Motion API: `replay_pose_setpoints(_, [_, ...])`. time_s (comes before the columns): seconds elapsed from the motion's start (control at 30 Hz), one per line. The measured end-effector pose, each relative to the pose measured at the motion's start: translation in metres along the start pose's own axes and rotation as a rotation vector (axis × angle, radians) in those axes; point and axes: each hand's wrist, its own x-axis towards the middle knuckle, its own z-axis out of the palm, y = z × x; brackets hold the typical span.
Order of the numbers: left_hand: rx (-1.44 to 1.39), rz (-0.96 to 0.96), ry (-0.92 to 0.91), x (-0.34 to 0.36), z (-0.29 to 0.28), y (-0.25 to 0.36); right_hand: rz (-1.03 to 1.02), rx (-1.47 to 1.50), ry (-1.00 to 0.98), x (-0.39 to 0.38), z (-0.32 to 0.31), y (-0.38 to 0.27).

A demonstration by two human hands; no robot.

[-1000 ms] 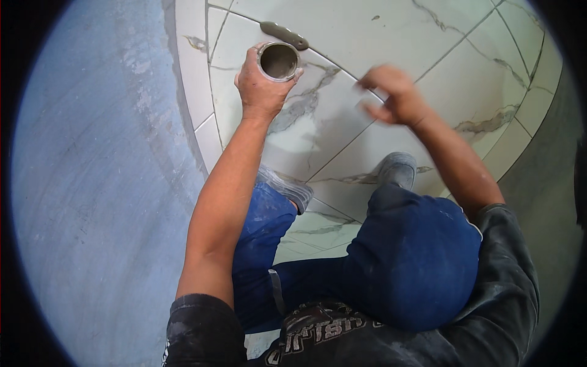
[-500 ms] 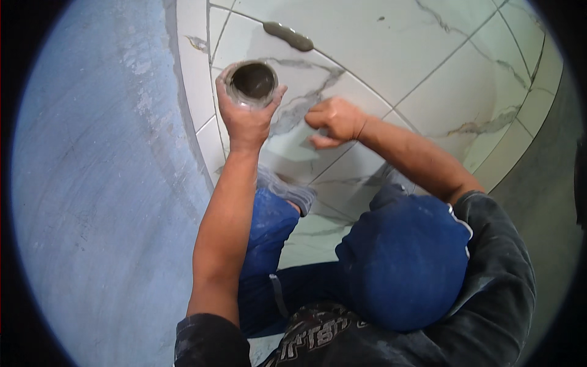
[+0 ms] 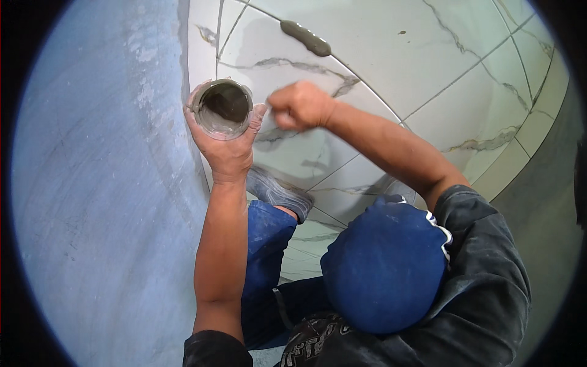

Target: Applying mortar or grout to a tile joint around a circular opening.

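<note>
My left hand [image 3: 226,156] is wrapped round a clear plastic cup [image 3: 221,126], its thumb on the right side. Wet grey grout [image 3: 233,103] lies inside and coats part of the cup's wall. Just right of the cup, a small gap away, my right hand [image 3: 306,105] is closed and a little blurred. Its curled fingers hide whatever they may hold. Farther off, a long strip of the same grey grout [image 3: 306,38] lies along a joint between white marbled tiles [image 3: 361,30].
A scuffed blue wall surface [image 3: 104,183] runs down the left side. My grey shoe [image 3: 278,192] rests on the tiles below the cup, beside my bent blue-clad knee [image 3: 385,269]. Pale border tiles [image 3: 501,168] curve along the right, with a grey surface [image 3: 544,183] past them.
My left hand has brought the cup left and nearer to me, close to the wall. My right hand has moved left toward the cup. The view has shifted slightly.
</note>
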Motion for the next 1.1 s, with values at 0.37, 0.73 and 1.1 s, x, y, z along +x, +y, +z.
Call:
replay_pose_setpoints(0.37, [-0.018,-0.046,0.116,-0.001,-0.015,-0.012,-0.09,-0.052,-0.047,0.041,-0.004,0.007])
replay_pose_setpoints(0.73, [-0.023,-0.03,0.016,-0.005,-0.008,-0.005,0.019,-0.13,-0.095,-0.034,-0.015,-0.004])
replay_pose_setpoints(1.1, [0.332,-0.079,-0.25,-0.028,0.082,-0.037,0.429,-0.401,0.415,-0.157,-0.142,-0.031])
